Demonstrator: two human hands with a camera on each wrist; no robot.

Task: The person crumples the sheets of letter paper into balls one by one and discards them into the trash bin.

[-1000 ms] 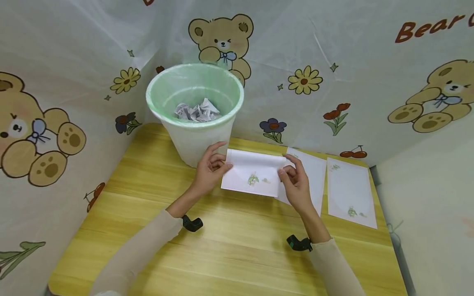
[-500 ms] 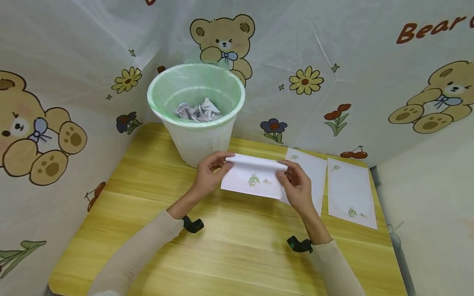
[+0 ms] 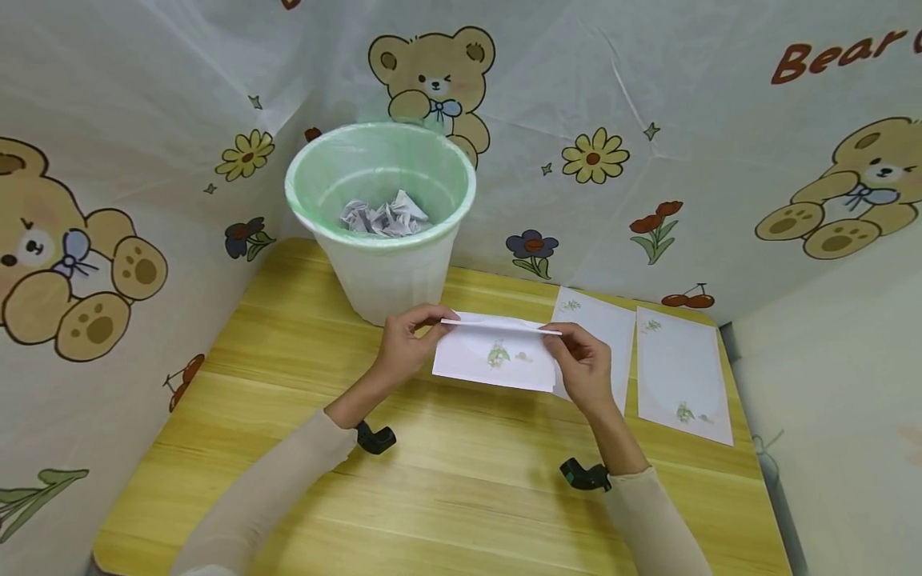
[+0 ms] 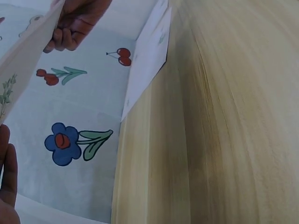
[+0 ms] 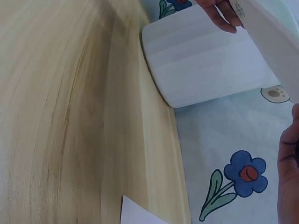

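Note:
A white sheet of paper (image 3: 475,356) with a small green print is held above the table, a narrow fold along its upper edge. The left hand (image 3: 406,346) pinches its upper left corner between thumb and fingers; the right hand (image 3: 585,364) pinches the upper right corner. In the left wrist view the sheet (image 4: 28,56) hangs between the left fingers at the left edge and the right hand (image 4: 79,23) above. The right wrist view shows the sheet (image 5: 275,46) with the left hand (image 5: 222,14) at its far end.
A white bin (image 3: 392,276) with a green liner stands at the table's back, crumpled paper (image 3: 385,218) inside. Two printed sheets lie at the right: one (image 3: 612,336) partly behind the held sheet, another (image 3: 684,376) beside it. A patterned cloth (image 3: 533,200) hangs behind the wooden table (image 3: 446,488).
The sheet's upper part has gone from a rounded bend to a narrow flattened fold. Both hands have moved slightly down toward the table's front, and the right also slightly right.

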